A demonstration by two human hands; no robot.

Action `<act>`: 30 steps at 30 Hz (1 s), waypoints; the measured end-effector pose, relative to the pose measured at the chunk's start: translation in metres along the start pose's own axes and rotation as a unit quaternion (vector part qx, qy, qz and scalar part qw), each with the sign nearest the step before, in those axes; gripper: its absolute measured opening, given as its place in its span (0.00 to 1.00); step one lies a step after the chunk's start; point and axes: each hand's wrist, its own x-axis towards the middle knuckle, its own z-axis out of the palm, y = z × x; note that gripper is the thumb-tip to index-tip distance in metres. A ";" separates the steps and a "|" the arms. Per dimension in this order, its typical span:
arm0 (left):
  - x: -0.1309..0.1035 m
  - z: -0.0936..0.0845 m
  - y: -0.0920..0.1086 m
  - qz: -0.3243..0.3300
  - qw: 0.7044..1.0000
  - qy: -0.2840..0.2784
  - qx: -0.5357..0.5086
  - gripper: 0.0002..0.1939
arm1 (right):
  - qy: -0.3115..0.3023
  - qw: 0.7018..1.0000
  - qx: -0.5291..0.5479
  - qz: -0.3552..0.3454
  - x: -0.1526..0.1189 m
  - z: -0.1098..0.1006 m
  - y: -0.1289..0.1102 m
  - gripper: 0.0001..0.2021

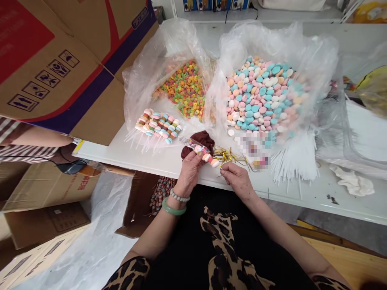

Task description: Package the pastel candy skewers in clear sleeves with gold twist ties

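My left hand [191, 166] is closed around a candy skewer [207, 156], a row of pastel candies partly in a clear printed wrapper. My right hand [237, 179] pinches at the skewer's lower right end; what lies between the fingertips is too small to make out. Gold twist ties [226, 154] lie loose just behind the two hands. A dark brown cloth [203, 141] is bunched behind my left hand. Farther left, several finished candy skewers [159, 125] lie in a pile with white sticks toward me.
Open plastic bags hold ring candies [184, 90] and pastel button candies [260, 94]. White sticks [294, 165] and a crumpled tissue [352, 180] lie at right. A large carton [90, 100] stands left; a box [140, 201] below holds wrapped skewers. Another person's arm [42, 136] shows left.
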 end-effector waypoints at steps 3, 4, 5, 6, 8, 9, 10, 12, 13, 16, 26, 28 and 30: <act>0.002 -0.007 0.012 -0.072 0.996 -0.041 -0.019 0.15 | -0.024 0.996 0.084 0.031 0.003 -0.003 0.002 0.08; 0.004 -0.009 0.017 -0.099 0.994 -0.049 -0.022 0.17 | -0.022 0.996 0.084 0.036 0.003 -0.003 0.003 0.08; 0.005 -0.012 0.022 -0.118 0.992 -0.050 -0.021 0.18 | -0.020 0.996 0.077 0.039 0.003 -0.004 0.004 0.07; 0.007 -0.013 0.025 -0.124 0.991 -0.041 -0.018 0.19 | -0.021 0.997 0.069 0.041 0.003 -0.005 0.004 0.07; 0.010 -0.016 0.028 -0.094 0.995 -0.013 -0.007 0.18 | -0.025 0.997 0.066 0.043 0.002 -0.005 0.003 0.07; 0.011 -0.016 0.027 -0.067 0.998 -0.001 -0.004 0.17 | -0.026 0.996 0.071 0.045 0.003 -0.005 0.002 0.07; 0.012 -0.016 0.026 -0.039 0.999 0.008 -0.005 0.16 | -0.026 0.995 0.078 0.049 0.003 -0.005 0.001 0.07; 0.013 -0.015 0.022 -0.006 1.000 0.011 -0.012 0.15 | -0.023 0.993 0.098 0.059 0.003 -0.005 0.000 0.07; 0.013 -0.015 0.020 -0.002 1.000 0.011 -0.016 0.15 | -0.017 0.992 0.109 0.065 0.004 -0.004 -0.001 0.08; 0.011 -0.013 0.015 -0.009 1.000 0.012 -0.024 0.15 | 0.002 0.986 0.147 0.078 0.006 -0.002 0.001 0.08; 0.004 0.000 0.005 0.030 0.999 0.006 -0.022 0.17 | 0.043 0.998 -0.042 0.009 0.002 0.006 0.006 0.08; 0.005 -0.002 0.007 0.030 0.999 0.030 -0.007 0.17 | 0.064 0.984 -0.159 -0.051 -0.002 0.006 0.005 0.09; 0.007 -0.005 0.010 0.032 0.998 0.055 0.001 0.17 | 0.094 0.947 -0.282 -0.126 -0.006 0.005 0.004 0.10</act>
